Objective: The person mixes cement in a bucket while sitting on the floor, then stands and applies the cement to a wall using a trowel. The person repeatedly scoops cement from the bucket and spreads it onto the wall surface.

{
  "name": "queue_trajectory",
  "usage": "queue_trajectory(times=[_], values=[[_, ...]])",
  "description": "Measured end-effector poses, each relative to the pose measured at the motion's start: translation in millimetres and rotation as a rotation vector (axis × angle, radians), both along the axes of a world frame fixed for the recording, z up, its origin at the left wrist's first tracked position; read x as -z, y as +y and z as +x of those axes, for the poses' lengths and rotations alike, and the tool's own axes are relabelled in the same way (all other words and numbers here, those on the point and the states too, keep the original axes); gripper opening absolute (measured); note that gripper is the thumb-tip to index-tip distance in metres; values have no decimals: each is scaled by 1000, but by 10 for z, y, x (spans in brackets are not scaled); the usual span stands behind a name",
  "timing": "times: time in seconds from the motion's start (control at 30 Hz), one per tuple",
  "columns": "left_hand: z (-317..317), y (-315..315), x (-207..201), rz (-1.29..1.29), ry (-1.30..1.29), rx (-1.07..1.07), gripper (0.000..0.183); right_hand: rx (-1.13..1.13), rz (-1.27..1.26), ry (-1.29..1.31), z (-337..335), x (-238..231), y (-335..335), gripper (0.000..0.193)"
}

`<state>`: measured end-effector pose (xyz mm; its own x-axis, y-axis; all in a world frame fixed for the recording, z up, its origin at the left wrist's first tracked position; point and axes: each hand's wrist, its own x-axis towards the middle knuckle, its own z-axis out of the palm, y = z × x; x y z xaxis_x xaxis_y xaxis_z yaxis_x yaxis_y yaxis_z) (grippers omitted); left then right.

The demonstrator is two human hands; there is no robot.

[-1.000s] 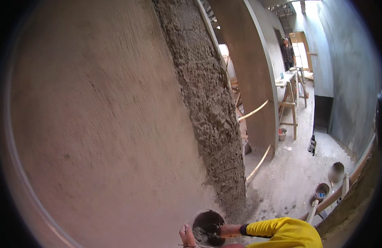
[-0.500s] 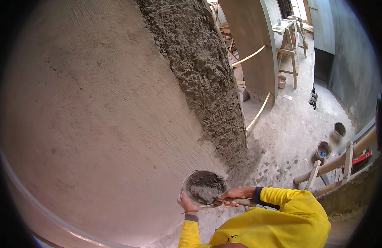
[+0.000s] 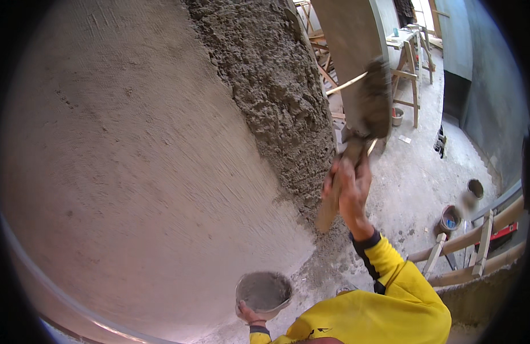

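Observation:
My right hand [image 3: 351, 192] is raised and wrapped round the wooden handle of a trowel [image 3: 375, 100]. The blade points up and away, coated with grey mortar and a little blurred. Low in front of me, my left hand [image 3: 250, 315] grips the side of a round bowl [image 3: 265, 293] with wet mortar inside; its fingers are partly hidden by the bowl. Beside the trowel, on its left, runs a band of rough, dark, wet mortar [image 3: 276, 97] along the wall's edge. Smoother plaster [image 3: 144, 172] covers the rest of that wall.
Wooden ladder-like rails [image 3: 468, 232] stand at the lower right, near two buckets [image 3: 449, 219] on the floor. Farther back are a wooden trestle [image 3: 411, 74], a small bucket [image 3: 397, 117] and a plastered pillar [image 3: 351, 40]. Mortar splashes dot the floor [image 3: 414, 172].
My right hand has lifted the trowel out of the bowl, up and away from me, with mortar on its blade. My left hand has lowered the bowl slightly toward me.

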<state>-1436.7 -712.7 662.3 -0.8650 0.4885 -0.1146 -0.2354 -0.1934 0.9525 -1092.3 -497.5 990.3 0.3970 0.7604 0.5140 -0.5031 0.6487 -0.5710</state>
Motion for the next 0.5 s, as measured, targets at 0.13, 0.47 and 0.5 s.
queue_trajectory(times=[0.13,0.47,0.5], values=[[-97,-341,-54,-72,201,-70,46,558,228,84,79,-612,758,42],[-205,-749,-511,-232,238,-235,49,207,-151,-1192,-831,769,1199,47],[-152,-681,-589,-198,214,-181,48,97,-5,-1267,-853,1429,699,53]])
